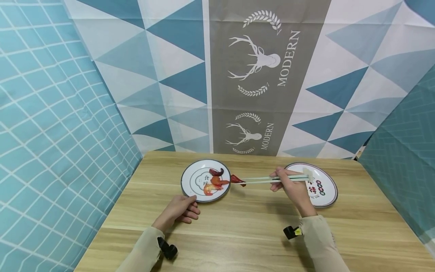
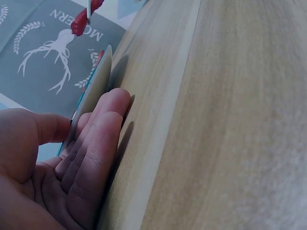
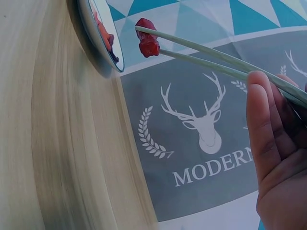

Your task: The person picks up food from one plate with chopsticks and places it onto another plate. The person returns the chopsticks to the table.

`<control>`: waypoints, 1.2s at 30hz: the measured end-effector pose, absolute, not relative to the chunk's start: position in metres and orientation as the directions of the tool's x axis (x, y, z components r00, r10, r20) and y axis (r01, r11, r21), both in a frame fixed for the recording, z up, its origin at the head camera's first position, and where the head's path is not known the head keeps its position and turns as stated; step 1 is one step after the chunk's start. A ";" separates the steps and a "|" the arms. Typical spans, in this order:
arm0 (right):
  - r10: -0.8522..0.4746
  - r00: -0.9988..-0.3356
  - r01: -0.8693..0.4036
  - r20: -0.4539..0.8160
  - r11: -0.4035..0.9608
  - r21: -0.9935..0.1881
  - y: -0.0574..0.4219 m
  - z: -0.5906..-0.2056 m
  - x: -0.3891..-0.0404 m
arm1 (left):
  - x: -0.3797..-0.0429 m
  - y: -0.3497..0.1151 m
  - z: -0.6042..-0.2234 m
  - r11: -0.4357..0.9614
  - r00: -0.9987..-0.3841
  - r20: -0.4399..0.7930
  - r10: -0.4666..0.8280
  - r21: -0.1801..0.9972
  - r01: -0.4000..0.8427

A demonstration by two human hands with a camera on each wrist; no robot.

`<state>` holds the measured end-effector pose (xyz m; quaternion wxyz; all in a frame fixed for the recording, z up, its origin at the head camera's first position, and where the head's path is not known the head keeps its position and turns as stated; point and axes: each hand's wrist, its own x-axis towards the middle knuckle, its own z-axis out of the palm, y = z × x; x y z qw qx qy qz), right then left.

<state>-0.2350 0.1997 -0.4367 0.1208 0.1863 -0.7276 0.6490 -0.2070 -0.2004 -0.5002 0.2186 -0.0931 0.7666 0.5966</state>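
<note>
My left hand holds the near-left rim of a white plate with a dark edge, thumb on top and fingers beneath. On that plate lie a shrimp, an orange-brown piece of food and a dark curled piece. Just past its right rim, a glossy red-brown piece of food, perhaps meat, hangs between the tips of pale green chopsticks. Those chopsticks are gripped by my right hand, which stands above the table beside a second plate.
The second white plate, with a dark rim and red and green printed marks, lies at the right, partly behind my right hand. Under everything is a wooden table. Patterned cloth hangs behind it, with more at both sides.
</note>
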 end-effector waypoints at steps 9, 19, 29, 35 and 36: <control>-0.126 -0.910 -0.408 0.394 0.104 -0.907 0.189 -0.440 -0.237 | -0.207 -0.201 -0.500 0.271 -0.892 -0.437 0.118 0.878 -0.394; -0.153 -0.921 -0.376 0.358 0.109 -0.920 0.181 -0.446 -0.237 | -0.205 -0.201 -0.501 0.270 -0.897 -0.429 0.106 0.881 -0.389; -0.133 -0.929 -0.362 0.345 0.137 -0.922 0.175 -0.449 -0.238 | -0.206 -0.200 -0.502 0.267 -0.897 -0.430 0.106 0.881 -0.391; -0.135 -0.924 -0.374 0.358 0.126 -0.919 0.172 -0.449 -0.239 | -0.206 -0.200 -0.503 0.270 -0.898 -0.427 0.107 0.882 -0.387; -0.137 -0.922 -0.378 0.362 0.125 -0.917 0.172 -0.449 -0.239 | -0.206 -0.200 -0.502 0.270 -0.898 -0.427 0.107 0.882 -0.387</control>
